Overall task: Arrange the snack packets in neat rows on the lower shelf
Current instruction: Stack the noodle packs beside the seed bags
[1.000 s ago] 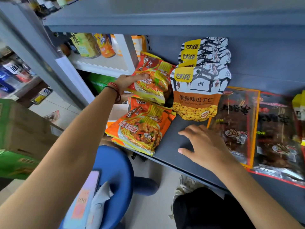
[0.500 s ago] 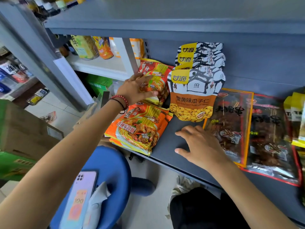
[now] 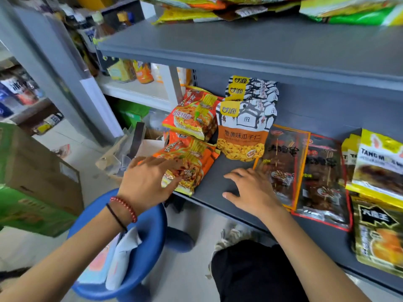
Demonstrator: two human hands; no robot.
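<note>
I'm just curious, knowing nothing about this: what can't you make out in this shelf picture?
Head view:
Front noodle packet: left side hidden under the left hand.
Left skewer-snack packet: lower corner behind the right hand.
Top-shelf packets: cut off by the top edge.
Bottles, far left: blurred, labels unreadable.

Quick count on the lower shelf [image 3: 209, 182]: two orange noodle packets face-up, the rear noodle packet [image 3: 192, 114] at 12 o'clock of the front noodle packet [image 3: 196, 158], which seems to sit on more that I can't count. There look to be four seed pouches [image 3: 242, 131] going by the yellow tabs, and two dark skewer ones, an orange-edged skewer packet [image 3: 283, 164] with a red-edged skewer packet [image 3: 322, 182] at its 3 o'clock. Further toward 3 o'clock I make out three yellow TANG packs [image 3: 379, 164] and one black-and-gold packet [image 3: 377, 236] at their 6 o'clock, plus one blue stool [image 3: 152, 227] at 7 o'clock of the view and one cardboard box [image 3: 43, 171] at 9.
</note>
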